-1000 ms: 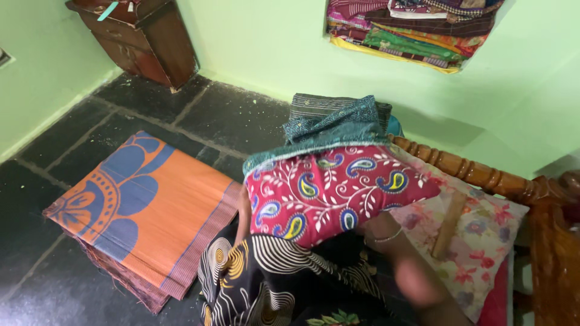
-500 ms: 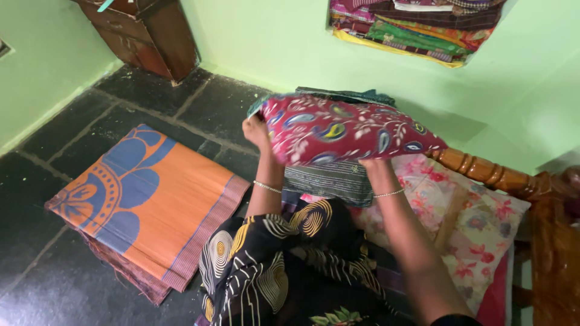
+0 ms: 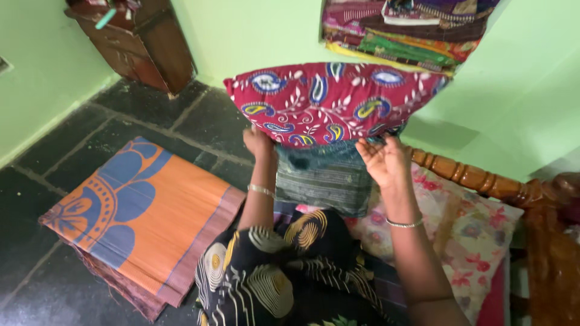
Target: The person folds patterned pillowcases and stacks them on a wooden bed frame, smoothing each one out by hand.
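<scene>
A red pillow with a blue and yellow paisley print (image 3: 329,99) is raised in front of the green wall. My left hand (image 3: 258,142) grips its lower left edge. My right hand (image 3: 383,159) holds its lower right edge, palm turned towards me. Under the pillow hangs a dark teal striped cloth (image 3: 323,178). A black cloth with white and yellow swirls (image 3: 272,271) lies over my lap.
A folded orange and blue mat (image 3: 139,217) lies on the dark stone floor at left. A floral pillow (image 3: 465,232) rests on a bed with a wooden rail (image 3: 477,178) at right. Folded fabrics (image 3: 405,30) fill a wall niche. A brown wooden cabinet (image 3: 142,42) stands in the corner.
The red pillow has been lifted from lap height up towards the wall niche and turned so its printed face shows. Both hands rose with it.
</scene>
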